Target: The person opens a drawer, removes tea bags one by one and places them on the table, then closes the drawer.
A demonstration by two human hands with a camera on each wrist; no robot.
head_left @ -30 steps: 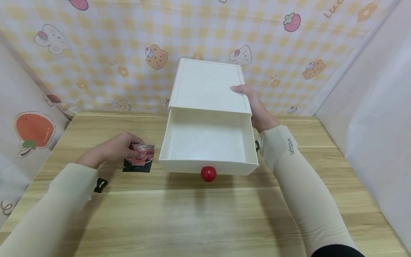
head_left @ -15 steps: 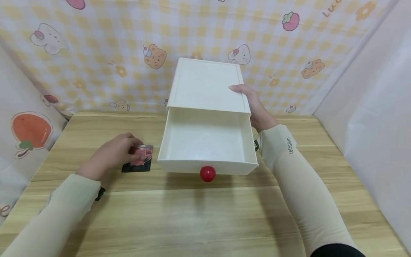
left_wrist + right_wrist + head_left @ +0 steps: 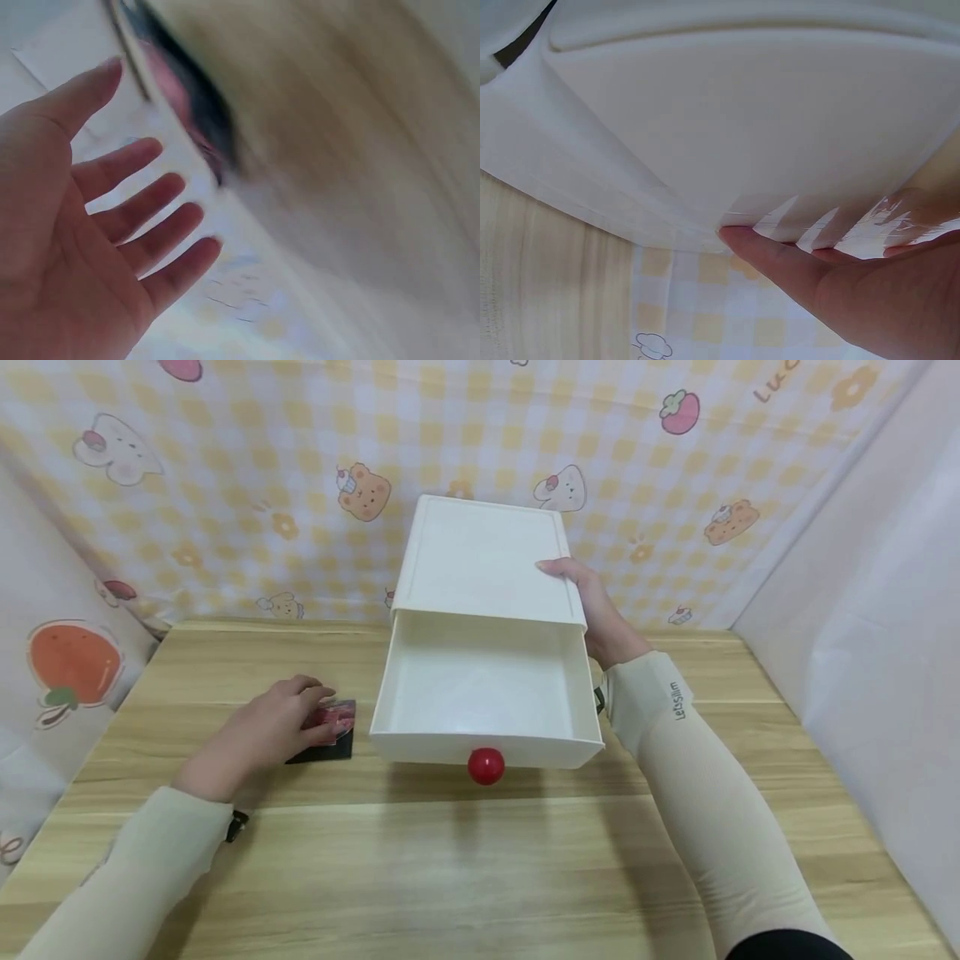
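My right hand [image 3: 603,622] holds a white plastic drawer box [image 3: 487,560] by its right side, thumb on the top face. In the right wrist view its fingers [image 3: 772,262] lie along the box wall. The drawer [image 3: 480,693] is pulled out towards me, shows a bare inside and has a round red knob [image 3: 486,766]. To the left, my left hand [image 3: 273,727] hovers over flat pink-and-black packets [image 3: 341,735], partly hiding them. The left wrist view shows its fingers [image 3: 169,274] spread and relaxed, apart from the blurred packets.
A wood-grain table [image 3: 450,877] lies under everything. Behind it hangs a yellow checked cloth [image 3: 262,460] with cartoon prints. White curtains [image 3: 877,543] flank both sides, and the drawer box stands between the two arms.
My left hand has loosened from the packets, its fingers straightening and lifting slightly. The packets stay put on the table. The right hand and the drawer box have not moved.
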